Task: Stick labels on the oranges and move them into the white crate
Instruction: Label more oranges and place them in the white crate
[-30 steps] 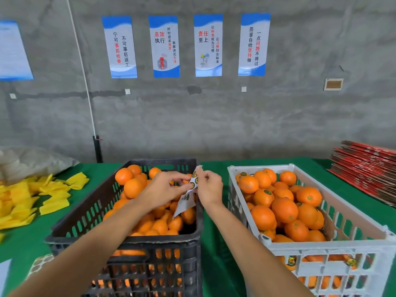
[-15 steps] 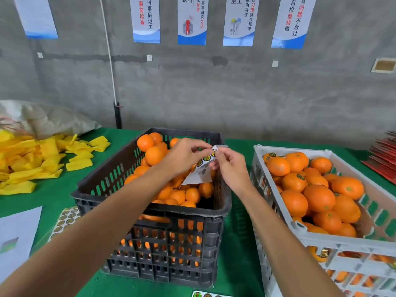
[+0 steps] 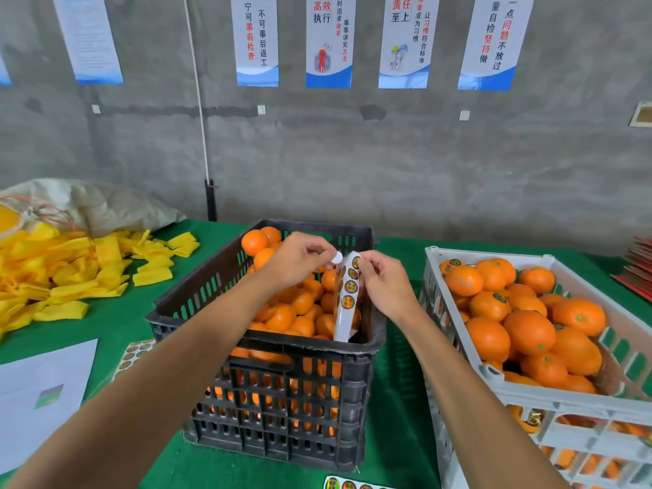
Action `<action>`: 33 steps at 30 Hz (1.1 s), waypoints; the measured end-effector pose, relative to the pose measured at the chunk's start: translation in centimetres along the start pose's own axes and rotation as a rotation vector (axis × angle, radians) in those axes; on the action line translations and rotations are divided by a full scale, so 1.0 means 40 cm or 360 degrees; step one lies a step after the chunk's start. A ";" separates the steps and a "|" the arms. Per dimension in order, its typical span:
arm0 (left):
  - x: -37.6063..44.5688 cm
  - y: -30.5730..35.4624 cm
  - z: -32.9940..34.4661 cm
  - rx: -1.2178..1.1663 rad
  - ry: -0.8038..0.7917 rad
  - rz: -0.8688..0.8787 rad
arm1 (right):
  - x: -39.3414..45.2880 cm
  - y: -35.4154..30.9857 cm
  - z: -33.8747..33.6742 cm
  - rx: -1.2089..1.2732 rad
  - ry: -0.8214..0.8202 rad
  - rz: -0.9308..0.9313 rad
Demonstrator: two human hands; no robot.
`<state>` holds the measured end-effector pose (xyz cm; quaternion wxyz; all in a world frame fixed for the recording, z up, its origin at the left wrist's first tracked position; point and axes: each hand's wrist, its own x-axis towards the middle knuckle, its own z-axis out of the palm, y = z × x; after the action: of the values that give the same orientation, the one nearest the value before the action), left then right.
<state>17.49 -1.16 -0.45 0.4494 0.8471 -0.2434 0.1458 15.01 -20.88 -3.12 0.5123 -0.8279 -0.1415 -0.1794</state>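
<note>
A black crate (image 3: 197, 294) in the middle of the green table holds unlabelled oranges (image 3: 282, 317). To its right stands the white crate (image 3: 437, 273) with labelled oranges (image 3: 529, 331). Above the black crate my right hand (image 3: 384, 285) pinches the top of a white label strip (image 3: 347, 298) that hangs down with several round gold stickers on it. My left hand (image 3: 300, 259) pinches one round label (image 3: 338, 257) with its white back showing, just left of the strip's top.
Yellow foam sleeves (image 3: 70, 270) are piled at the left, with a grey sack (image 3: 98, 202) behind them. A white paper (image 3: 38, 397) and a sticker sheet (image 3: 136, 351) lie at the front left. Another sticker strip (image 3: 349, 483) lies at the bottom edge. Red stacked sheets (image 3: 638, 266) sit far right.
My left hand has peeled one round label off the strip and drawn it a little to the left. The strip now hangs straighter from my right hand. The camera has tilted down.
</note>
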 end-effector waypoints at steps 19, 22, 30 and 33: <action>-0.078 -0.126 -0.199 0.1258 -0.0527 -0.0295 | 0.036 0.000 0.023 -0.0172 -0.0002 0.0054; -0.078 -0.132 -0.178 0.1278 -0.0503 -0.0225 | 0.037 0.001 0.021 -0.0131 0.0024 0.0041; -0.065 -0.180 -0.173 0.1397 -0.0598 -0.0352 | 0.037 0.005 0.023 -0.0106 0.0013 0.0030; -0.066 -0.192 -0.166 0.1290 -0.0737 -0.0558 | 0.032 0.001 0.024 -0.0109 0.0020 0.0048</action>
<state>19.28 8.80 -3.30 0.0360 0.9919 -0.1146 -0.0409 16.33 -19.98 -2.97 0.4873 -0.8458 -0.1194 -0.1816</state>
